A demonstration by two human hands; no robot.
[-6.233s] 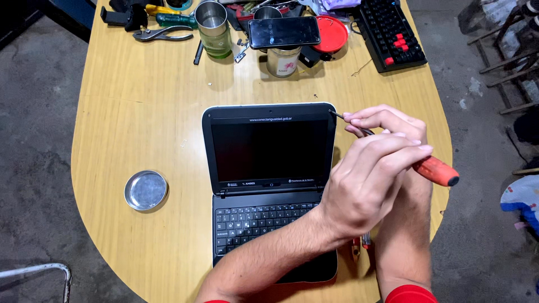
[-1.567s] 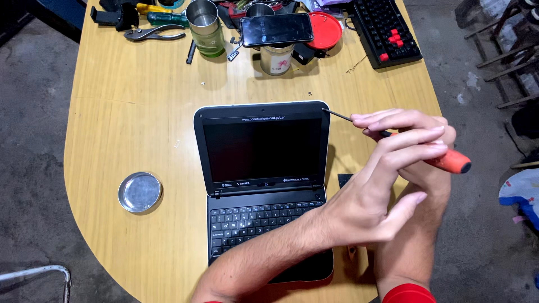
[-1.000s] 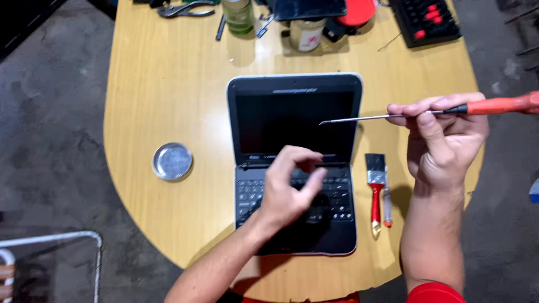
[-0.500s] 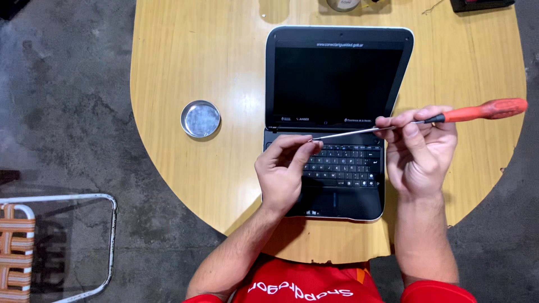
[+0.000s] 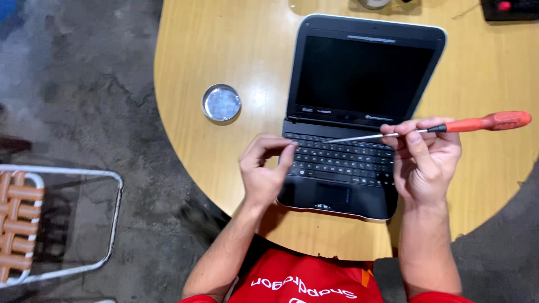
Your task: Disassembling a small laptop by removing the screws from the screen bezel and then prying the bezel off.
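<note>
While right hand (image 5: 426, 163) grips screwdriver (image 5: 426, 130), shaft lies level, tip pointing left over laptop (image 5: 359, 112) keyboard; left hand (image 5: 264, 171) nearer tip, fingers pinched, contents unclear.

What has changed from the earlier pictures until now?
The left hand left the laptop's screen corner and came down to the keyboard's left edge. The screwdriver swung from that corner to lie across the keyboard. The right hand still holds it; the tin dish stayed.
</note>
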